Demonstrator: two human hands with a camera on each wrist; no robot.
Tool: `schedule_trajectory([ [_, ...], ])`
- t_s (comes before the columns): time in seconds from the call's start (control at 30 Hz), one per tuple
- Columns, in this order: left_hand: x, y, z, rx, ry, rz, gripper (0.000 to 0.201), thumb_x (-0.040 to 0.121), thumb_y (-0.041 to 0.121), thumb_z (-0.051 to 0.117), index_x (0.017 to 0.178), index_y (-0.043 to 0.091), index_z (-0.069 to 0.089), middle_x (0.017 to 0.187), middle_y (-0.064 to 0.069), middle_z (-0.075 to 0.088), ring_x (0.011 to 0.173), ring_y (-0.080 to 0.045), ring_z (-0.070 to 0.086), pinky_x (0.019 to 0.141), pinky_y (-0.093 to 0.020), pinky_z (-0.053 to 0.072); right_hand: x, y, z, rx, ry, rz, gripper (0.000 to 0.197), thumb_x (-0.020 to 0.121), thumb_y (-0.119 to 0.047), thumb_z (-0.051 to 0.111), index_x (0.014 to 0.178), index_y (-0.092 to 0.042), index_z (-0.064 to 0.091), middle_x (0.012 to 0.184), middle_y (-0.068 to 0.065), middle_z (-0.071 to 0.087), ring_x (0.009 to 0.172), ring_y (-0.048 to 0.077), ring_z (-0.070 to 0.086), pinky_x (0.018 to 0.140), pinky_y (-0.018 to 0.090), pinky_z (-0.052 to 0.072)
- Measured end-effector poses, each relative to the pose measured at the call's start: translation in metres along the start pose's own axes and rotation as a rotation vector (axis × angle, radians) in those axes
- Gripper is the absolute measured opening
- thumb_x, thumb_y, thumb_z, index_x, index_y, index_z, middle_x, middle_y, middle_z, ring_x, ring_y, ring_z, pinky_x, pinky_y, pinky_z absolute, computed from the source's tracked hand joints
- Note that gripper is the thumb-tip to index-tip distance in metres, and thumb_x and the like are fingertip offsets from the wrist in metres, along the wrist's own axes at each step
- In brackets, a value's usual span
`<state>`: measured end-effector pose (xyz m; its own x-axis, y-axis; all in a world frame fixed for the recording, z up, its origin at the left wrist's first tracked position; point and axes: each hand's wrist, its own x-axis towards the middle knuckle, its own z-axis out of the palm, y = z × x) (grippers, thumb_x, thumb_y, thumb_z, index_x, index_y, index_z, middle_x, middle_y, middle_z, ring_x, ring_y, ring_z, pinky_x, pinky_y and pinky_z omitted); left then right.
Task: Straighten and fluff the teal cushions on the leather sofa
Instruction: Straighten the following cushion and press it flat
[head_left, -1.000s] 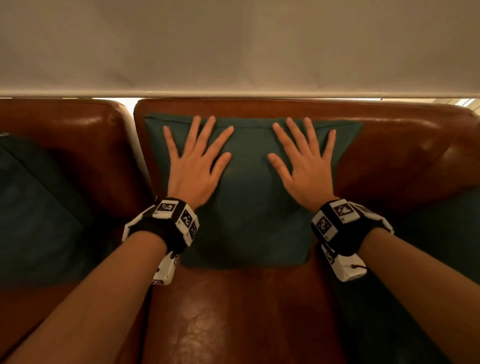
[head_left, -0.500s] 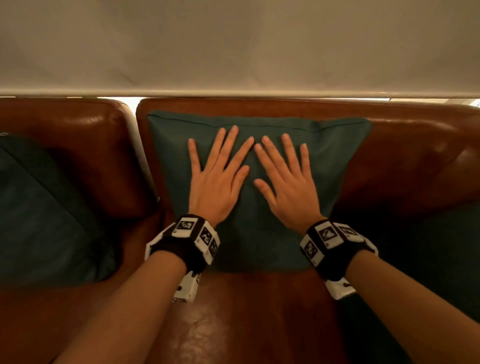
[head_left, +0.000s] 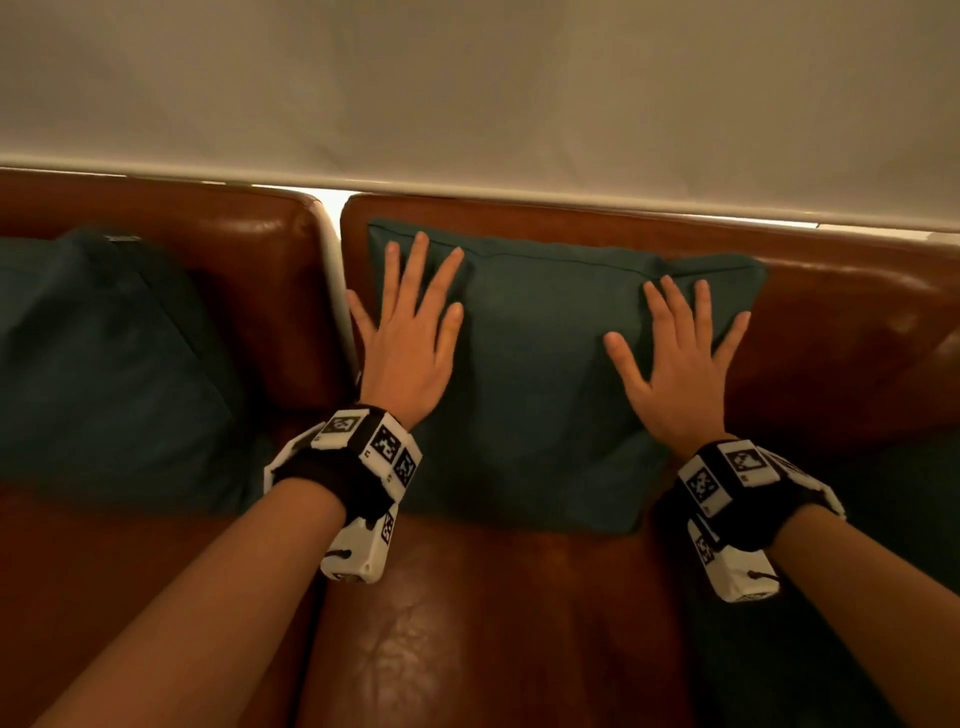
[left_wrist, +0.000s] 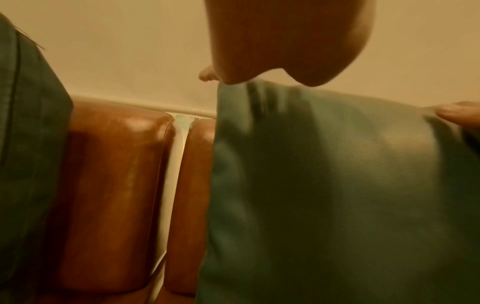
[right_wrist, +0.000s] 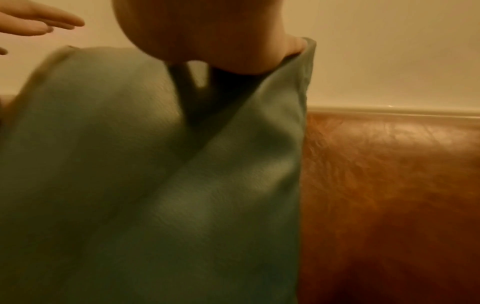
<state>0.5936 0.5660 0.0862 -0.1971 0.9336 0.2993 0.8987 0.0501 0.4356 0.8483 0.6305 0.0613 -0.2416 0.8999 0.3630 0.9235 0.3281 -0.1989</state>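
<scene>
A teal cushion (head_left: 540, 374) leans upright against the brown leather sofa back (head_left: 831, 322). My left hand (head_left: 410, 332) lies flat with spread fingers on the cushion's left edge. My right hand (head_left: 680, 358) lies flat with spread fingers on its right part, below the top right corner. In the left wrist view the teal cushion (left_wrist: 337, 195) fills the right half under my palm (left_wrist: 285, 41). In the right wrist view the cushion (right_wrist: 155, 174) shows a deep crease beneath my palm (right_wrist: 207, 30).
A second teal cushion (head_left: 104, 364) leans on the neighbouring seat back at the left. More teal fabric (head_left: 883, 519) lies at the right edge. A pale gap (head_left: 337, 291) splits the two back sections. A plain wall (head_left: 467, 78) rises behind; the leather seat (head_left: 493, 623) lies in front.
Both hands have slid apart from the cushion's middle out to its left and right sides, still flat on it. The view has shifted left.
</scene>
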Motion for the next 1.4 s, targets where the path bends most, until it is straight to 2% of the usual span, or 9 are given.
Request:
schedule_trajectory([
  [0.13,-0.039,-0.023,-0.032,0.036,-0.038,0.079,0.053,0.100,0.031,0.039,0.147,0.041,0.016,0.160,0.008,0.002,0.147,-0.016,-0.008,0.111,-0.061,-0.001,0.006,-0.040,-0.018,0.133,0.061,0.056,0.064,0.093,-0.051,0.028,0.142,-0.010,0.038,0.152,0.014,0.031,0.145,0.035,0.009,0.111,0.066,-0.001],
  [0.33,-0.074,-0.141,-0.094,0.181,0.028,-0.039,0.057,0.096,0.025,0.050,0.146,0.037,0.024,0.159,0.000,0.012,0.147,-0.024,0.000,0.108,-0.071,0.003,0.004,-0.181,-0.014,0.285,0.063,-0.282,0.050,0.094,-0.029,0.046,0.140,-0.011,0.041,0.149,0.016,0.033,0.144,0.035,0.014,0.115,0.060,0.009],
  [0.53,-0.084,-0.296,-0.186,0.317,0.235,-0.108,0.051,0.097,0.036,0.044,0.144,0.024,0.032,0.156,-0.010,0.019,0.145,-0.029,0.005,0.106,-0.071,-0.003,-0.027,-0.359,0.037,0.378,-0.117,-0.420,0.060,0.090,-0.040,0.054,0.145,-0.024,0.034,0.154,0.012,0.025,0.144,0.033,0.012,0.110,0.065,0.019],
  [0.63,-0.090,-0.371,-0.218,0.328,0.071,-0.101,0.072,0.089,0.061,0.036,0.149,0.027,0.017,0.158,-0.011,0.003,0.146,-0.031,-0.006,0.105,-0.070,-0.005,-0.044,-0.445,0.071,0.265,-0.206,-0.497,0.086,0.079,-0.063,0.059,0.149,-0.037,0.017,0.159,0.011,0.000,0.145,0.039,-0.004,0.104,0.075,0.010],
  [0.73,-0.084,-0.437,-0.230,0.466,-0.177,-0.004,0.097,0.071,0.085,0.030,0.149,0.038,0.000,0.159,-0.008,-0.012,0.144,-0.037,-0.014,0.099,-0.078,-0.002,-0.047,-0.502,0.108,0.201,-0.254,-0.405,0.113,0.057,-0.079,0.064,0.147,-0.049,0.001,0.155,0.009,-0.027,0.141,0.044,-0.020,0.096,0.082,0.006],
  [0.87,-0.058,-0.482,-0.220,0.440,-0.271,0.116,0.110,0.058,0.094,0.030,0.147,0.043,-0.010,0.155,-0.006,-0.027,0.142,-0.038,-0.021,0.095,-0.083,-0.001,-0.028,-0.517,0.149,0.206,-0.208,-0.268,0.124,0.047,-0.082,0.065,0.143,-0.053,-0.008,0.153,0.006,-0.033,0.141,0.043,-0.019,0.092,0.084,0.011],
  [1.1,-0.014,-0.497,-0.191,0.338,-0.237,0.148,0.110,0.056,0.092,0.033,0.143,0.047,-0.018,0.149,0.000,-0.039,0.137,-0.032,-0.035,0.090,-0.082,-0.009,0.006,-0.511,0.172,0.214,-0.186,-0.168,0.110,0.054,-0.089,0.048,0.145,-0.050,0.000,0.153,0.016,-0.020,0.139,0.046,-0.019,0.093,0.084,0.008],
  [1.27,-0.004,-0.503,-0.182,0.295,-0.232,0.160,0.110,0.056,0.091,0.036,0.144,0.047,-0.014,0.152,0.000,-0.034,0.138,-0.031,-0.033,0.089,-0.085,-0.006,0.018,-0.511,0.182,0.213,-0.201,-0.161,0.110,0.053,-0.089,0.050,0.145,-0.048,0.006,0.152,0.015,-0.020,0.139,0.043,-0.020,0.092,0.085,0.004],
  [1.4,-0.013,-0.502,-0.188,0.226,-0.151,0.215,0.110,0.057,0.088,0.044,0.146,0.046,-0.006,0.157,-0.011,-0.010,0.142,-0.030,-0.023,0.095,-0.082,-0.005,0.010,-0.507,0.185,0.309,-0.113,-0.171,0.108,0.057,-0.085,0.055,0.146,-0.048,0.006,0.155,0.014,-0.013,0.142,0.041,-0.015,0.099,0.080,-0.001],
])
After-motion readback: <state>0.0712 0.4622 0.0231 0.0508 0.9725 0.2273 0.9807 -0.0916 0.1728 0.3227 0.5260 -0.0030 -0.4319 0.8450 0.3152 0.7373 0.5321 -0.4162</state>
